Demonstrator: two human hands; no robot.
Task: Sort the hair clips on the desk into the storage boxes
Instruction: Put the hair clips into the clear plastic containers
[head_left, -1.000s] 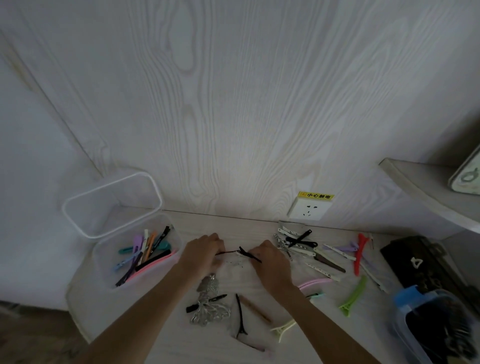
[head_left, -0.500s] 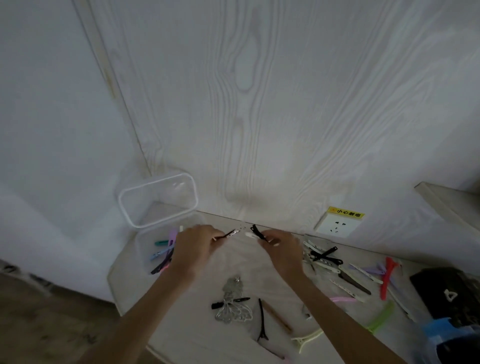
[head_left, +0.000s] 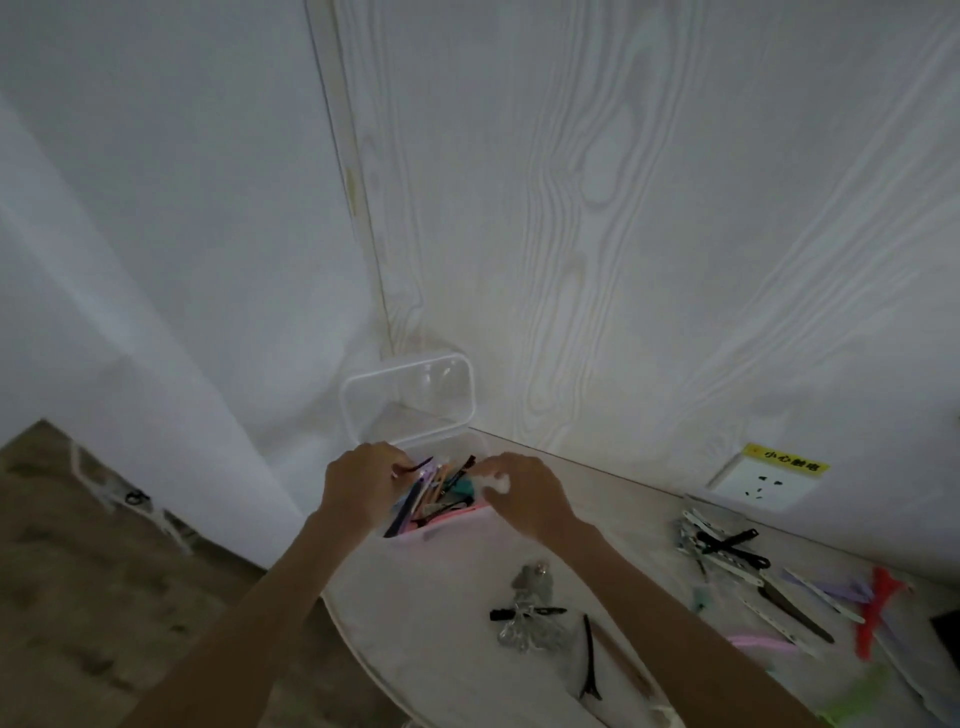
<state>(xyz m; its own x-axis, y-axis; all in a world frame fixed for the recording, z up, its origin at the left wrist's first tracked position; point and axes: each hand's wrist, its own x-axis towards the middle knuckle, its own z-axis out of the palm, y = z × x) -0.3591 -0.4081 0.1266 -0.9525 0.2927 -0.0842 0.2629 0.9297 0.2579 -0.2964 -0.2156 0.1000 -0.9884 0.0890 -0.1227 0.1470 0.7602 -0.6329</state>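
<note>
- Head view: both hands are over the clear storage box (head_left: 415, 540) at the back-left corner of the tabletop (head_left: 441, 623), next to the wall.
- Box lid (head_left: 410, 400) stands open, tilted up behind the box, leaning toward the wood-grain wall panel.
- Left hand (head_left: 361, 486) at the box's left rim, fingers curled; a thin dark clip (head_left: 415, 466) sticks out from its fingertips over the box, looks pinched.
- Right hand (head_left: 524, 491) at the box's right rim, fingers curled inward over smth small and pale; can't tell what it is or whether it's really gripped, too blurred.
- Inside the box: a bundle of colored hair clips (head_left: 436, 496), pink, teal, orange, dark ones, lying mostly lengthwise, crowded together.
- Loose clips w/ no hand on them, on the tabletop near the right forearm: a silver butterfly-shaped clip (head_left: 530, 631) w/ a black clip (head_left: 524, 613) lying across it; a black duckbill clip (head_left: 589, 660) just to the right of those.
- Further right, a scattered pile: white and black clips (head_left: 722, 545) near the wall, a red clip (head_left: 878, 608), a pink clip (head_left: 761, 643), lilac ones, a green clip (head_left: 852, 701) at the bottom edge.
- Wall socket (head_left: 763, 483) w/ a yellow sticker above it sits on the panel behind the right-hand pile.
- Floor shows at lower left, beyond the tabletop's rounded edge.
</note>
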